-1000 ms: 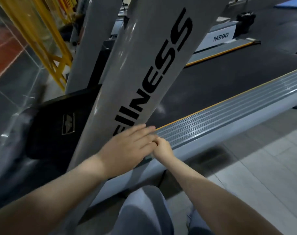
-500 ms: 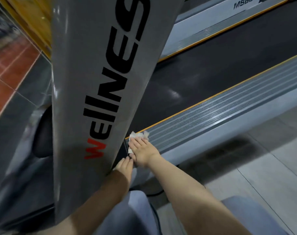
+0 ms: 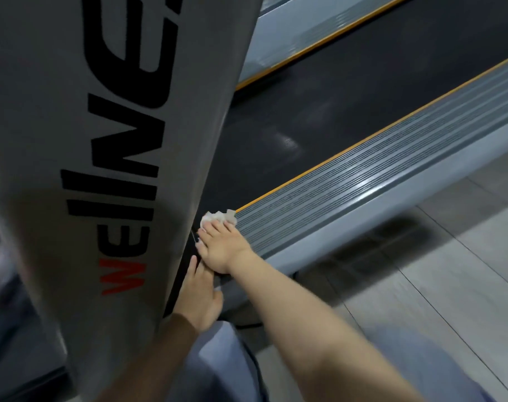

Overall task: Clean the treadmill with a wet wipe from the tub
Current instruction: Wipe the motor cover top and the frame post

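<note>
White crumpled wet wipe (image 3: 218, 217) is lying at the front end of the ribbed grey side rail (image 3: 362, 181) of the treadmill, right where the rail is meeting the base of the upright. Right hand (image 3: 222, 248) is pressing down on the wipe with fingers laid flat and straight, palm down; only the wipe's bunched edge is poking out past the fingertips. Left hand (image 3: 199, 297) is resting just behind the right hand, fingers extended against the dark edge of the upright, holding nothing, touching the heel of the right hand.

Upright (image 3: 102, 140) is a broad smooth matte grey slab, tilted, carrying big black block letters with the first two in red. Running belt (image 3: 348, 97) is a dark, finely textured surface; a thin yellow strip (image 3: 319, 171) is edging it along the rail. Rail side is smooth pale grey plastic.

Against half a second ago the hands and wipe are sitting in about the same spot; the view is closer, the upright filling more of the left.

Pale tiled floor (image 3: 449, 271) is lying to the right. Person's grey trouser legs (image 3: 226, 364) are showing at the bottom. Upright is blocking everything left of the hands, including most of the left forearm.
</note>
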